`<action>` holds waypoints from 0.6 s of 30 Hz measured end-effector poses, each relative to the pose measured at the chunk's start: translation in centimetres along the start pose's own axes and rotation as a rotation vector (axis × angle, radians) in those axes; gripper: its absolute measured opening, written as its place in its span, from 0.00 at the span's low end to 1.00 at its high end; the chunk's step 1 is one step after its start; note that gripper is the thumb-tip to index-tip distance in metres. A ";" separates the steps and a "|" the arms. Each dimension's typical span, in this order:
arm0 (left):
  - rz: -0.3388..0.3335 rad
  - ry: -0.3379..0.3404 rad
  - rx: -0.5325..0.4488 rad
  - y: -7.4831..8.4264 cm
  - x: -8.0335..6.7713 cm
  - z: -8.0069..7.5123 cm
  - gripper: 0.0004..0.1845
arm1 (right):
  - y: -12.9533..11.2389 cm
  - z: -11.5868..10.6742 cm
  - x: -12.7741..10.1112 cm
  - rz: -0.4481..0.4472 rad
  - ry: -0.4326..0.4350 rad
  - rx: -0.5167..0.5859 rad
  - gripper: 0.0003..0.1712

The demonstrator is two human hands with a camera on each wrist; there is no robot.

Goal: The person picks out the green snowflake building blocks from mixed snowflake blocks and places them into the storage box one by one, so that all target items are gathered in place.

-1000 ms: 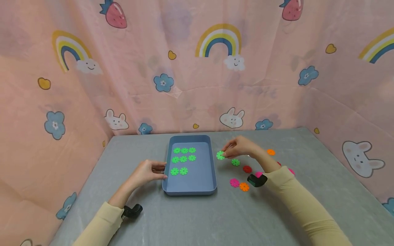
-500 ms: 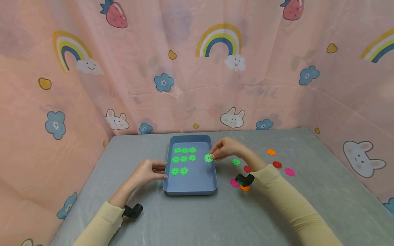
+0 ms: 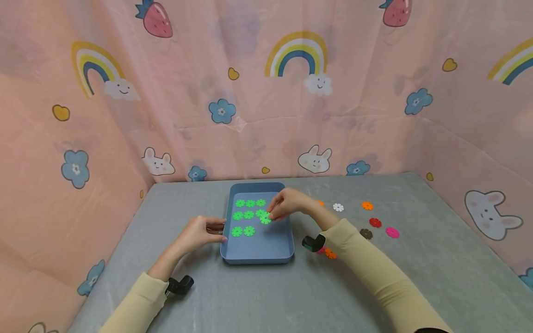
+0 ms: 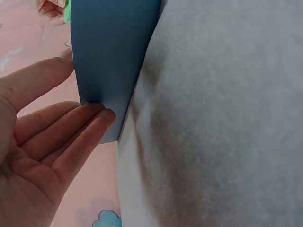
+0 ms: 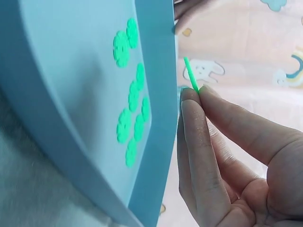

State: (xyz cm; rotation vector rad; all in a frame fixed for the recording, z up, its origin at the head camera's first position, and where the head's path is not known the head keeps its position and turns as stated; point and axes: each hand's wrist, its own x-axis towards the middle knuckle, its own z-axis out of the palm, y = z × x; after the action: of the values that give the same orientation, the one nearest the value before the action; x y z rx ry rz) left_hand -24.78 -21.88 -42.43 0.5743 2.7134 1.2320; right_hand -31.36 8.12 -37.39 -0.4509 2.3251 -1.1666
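Observation:
In the head view, my right hand (image 3: 287,203) is over the blue-grey tray (image 3: 258,252), pinching a green notched plastic disc (image 3: 265,218) by its edge. The right wrist view shows this disc (image 5: 191,74) edge-on between thumb and fingertips, raised above the tray floor. Several matching green discs (image 3: 248,215) lie flat in rows in the tray: three at the back, three in the middle, two in front. My left hand (image 3: 204,233) touches the tray's left side. Seen from the left wrist, its fingers (image 4: 71,137) rest nearly straight against the outer wall (image 4: 111,61).
Right of the tray, loose discs lie on the grey table (image 3: 258,300): white (image 3: 338,207), orange (image 3: 367,206), red (image 3: 375,223), brown (image 3: 366,234) and pink (image 3: 392,232). My right forearm covers some others. A patterned pink curtain (image 3: 258,134) encloses the table's back and sides.
My right hand has carried the green disc leftward from the table, over the tray's right rim, to beside the middle row. The left hand has stayed at the tray's side.

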 end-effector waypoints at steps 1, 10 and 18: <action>-0.001 0.000 0.002 0.0 0.0 0.0 0.30 | -0.1 0.2 0.2 -0.004 -0.006 0.003 0.11; -0.009 0.001 0.011 0.1 0.0 0.0 0.29 | -1.0 1.9 1.6 0.000 -0.064 0.020 0.10; -0.004 -0.005 0.012 0.0 0.1 0.0 0.30 | -1.3 3.3 3.2 0.035 -0.102 0.020 0.10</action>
State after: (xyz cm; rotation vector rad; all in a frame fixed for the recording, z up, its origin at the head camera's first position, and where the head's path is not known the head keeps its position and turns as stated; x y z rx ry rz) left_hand -24.88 -21.83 -42.36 0.5721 2.7184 1.2126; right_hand -31.97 3.65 -38.95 -0.4499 2.2240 -1.1232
